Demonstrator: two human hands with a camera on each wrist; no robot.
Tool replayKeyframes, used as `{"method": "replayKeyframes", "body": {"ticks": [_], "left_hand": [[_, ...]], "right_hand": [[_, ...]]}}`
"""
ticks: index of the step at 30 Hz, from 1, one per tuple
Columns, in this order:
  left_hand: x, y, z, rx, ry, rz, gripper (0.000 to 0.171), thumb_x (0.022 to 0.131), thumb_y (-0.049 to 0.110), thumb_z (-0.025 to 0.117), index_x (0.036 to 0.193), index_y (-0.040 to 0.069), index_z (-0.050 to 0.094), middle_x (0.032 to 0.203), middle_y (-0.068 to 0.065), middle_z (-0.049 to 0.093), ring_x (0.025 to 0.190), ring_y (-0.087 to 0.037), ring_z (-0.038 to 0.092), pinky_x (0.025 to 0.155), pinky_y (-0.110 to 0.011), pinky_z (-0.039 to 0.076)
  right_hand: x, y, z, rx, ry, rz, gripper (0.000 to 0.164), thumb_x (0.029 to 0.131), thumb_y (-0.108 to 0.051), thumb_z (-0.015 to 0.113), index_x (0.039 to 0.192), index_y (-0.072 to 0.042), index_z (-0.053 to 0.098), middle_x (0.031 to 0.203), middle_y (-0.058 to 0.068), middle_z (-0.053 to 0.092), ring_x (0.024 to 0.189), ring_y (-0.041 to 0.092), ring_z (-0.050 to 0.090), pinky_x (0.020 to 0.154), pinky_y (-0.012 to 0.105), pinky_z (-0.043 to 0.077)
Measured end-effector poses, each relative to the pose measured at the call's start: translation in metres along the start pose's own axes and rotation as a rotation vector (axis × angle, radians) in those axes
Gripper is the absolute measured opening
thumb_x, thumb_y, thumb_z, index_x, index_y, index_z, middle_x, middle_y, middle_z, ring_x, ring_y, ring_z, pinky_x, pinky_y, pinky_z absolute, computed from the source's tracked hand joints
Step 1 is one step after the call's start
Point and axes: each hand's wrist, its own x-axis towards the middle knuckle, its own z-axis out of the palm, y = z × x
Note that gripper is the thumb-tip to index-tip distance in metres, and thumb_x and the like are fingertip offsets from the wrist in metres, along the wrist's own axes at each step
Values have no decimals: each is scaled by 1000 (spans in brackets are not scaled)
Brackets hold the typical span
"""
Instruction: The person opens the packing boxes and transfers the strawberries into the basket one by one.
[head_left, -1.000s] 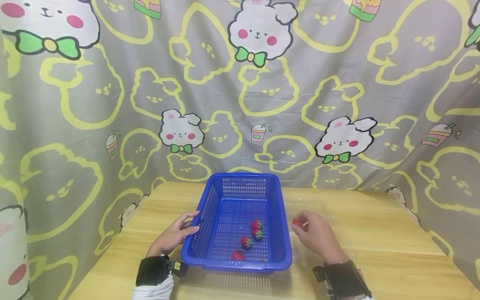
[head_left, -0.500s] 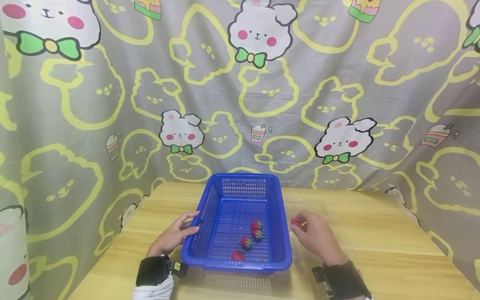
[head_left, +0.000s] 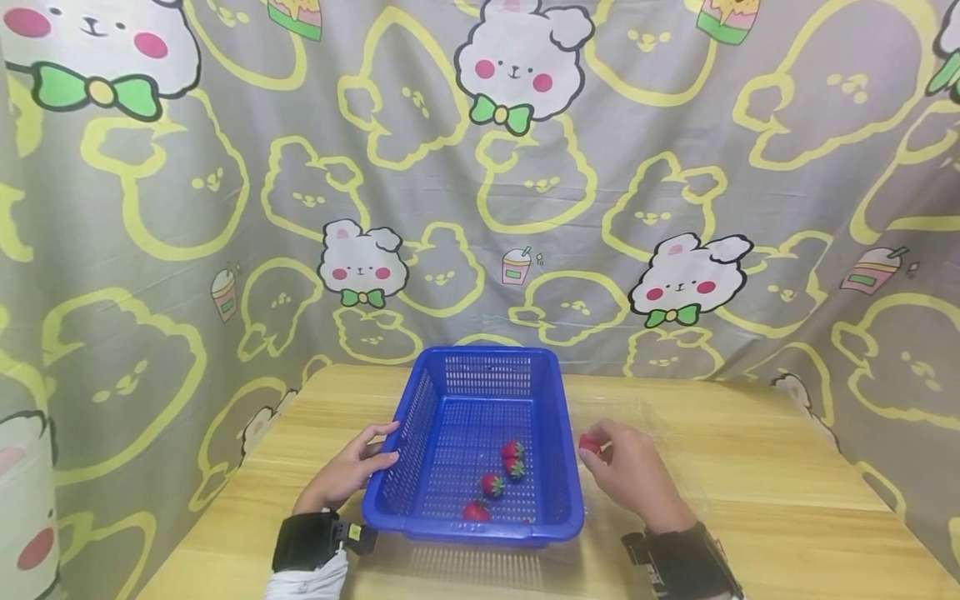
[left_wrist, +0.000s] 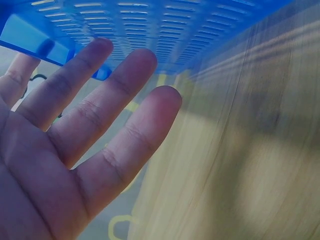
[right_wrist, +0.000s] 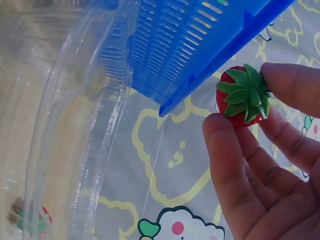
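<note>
A blue plastic basket [head_left: 557, 417] with slotted walls stands on the wooden table. Several red strawberries [head_left: 492, 484] with green leaves lie on its floor, towards the front right. Against the basket's left rim rests my left hand [head_left: 352, 467], its thumb and index fingertips right at the edge. The left wrist view shows its fingers [left_wrist: 132, 135] mostly straight and spread beside the slotted wall. Just outside the right wall, my right hand [head_left: 633, 471] pinches a strawberry [right_wrist: 244, 95] between thumb and fingertips, leaves facing the wrist camera.
To the right of the basket is a clear plastic container [right_wrist: 60, 105], partly behind my right hand in the head view. Inside it shows another strawberry [right_wrist: 34, 220]. A patterned grey curtain [head_left: 442, 183] hangs behind and beside the table [head_left: 780, 450].
My right hand has shifted slightly left with the pinched strawberry, closer to the basket's right wall. My left hand and the basket have stayed in place.
</note>
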Motion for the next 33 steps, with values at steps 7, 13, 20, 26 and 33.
{"method": "replayKeyframes", "body": {"ticks": [7, 13, 20, 26, 33], "left_hand": [[1, 0, 0, -12, 4, -5, 59, 100, 15, 54, 148, -3, 25, 136, -39, 41, 111, -44, 58, 85, -51, 54], [2, -2, -1, 4, 9, -10, 59, 100, 19, 55, 148, -2, 27, 135, -39, 42, 110, -42, 59, 85, -51, 53], [2, -5, -1, 15, 10, -9, 60, 99, 21, 56, 148, -1, 27, 134, -39, 43, 109, -41, 60, 85, -51, 54], [1, -4, 0, 14, 15, -14, 59, 100, 20, 55, 148, 0, 28, 135, -39, 43, 109, -41, 60, 85, -50, 54], [0, -1, -1, 14, 5, -1, 59, 100, 18, 54, 148, -2, 26, 135, -40, 42, 110, -43, 59, 85, -51, 54]], "right_hand": [[0, -2, 0, 4, -3, -2, 9, 84, -7, 72, 90, -10, 67, 87, 2, 67, 73, 13, 62, 67, 34, 54], [-1, -3, 1, 24, 12, -28, 10, 82, -5, 73, 89, -10, 67, 85, 2, 67, 72, 12, 62, 66, 33, 54], [-2, -6, 2, 21, 3, -22, 11, 82, -5, 74, 89, -9, 66, 85, 1, 66, 72, 12, 62, 66, 33, 53], [-2, -7, 2, 16, 4, -30, 11, 82, -5, 74, 89, -9, 66, 84, 1, 66, 72, 12, 61, 66, 33, 53], [-3, -11, 2, 7, 0, -15, 11, 82, -7, 74, 89, -10, 67, 84, 0, 66, 73, 13, 62, 65, 34, 53]]}}
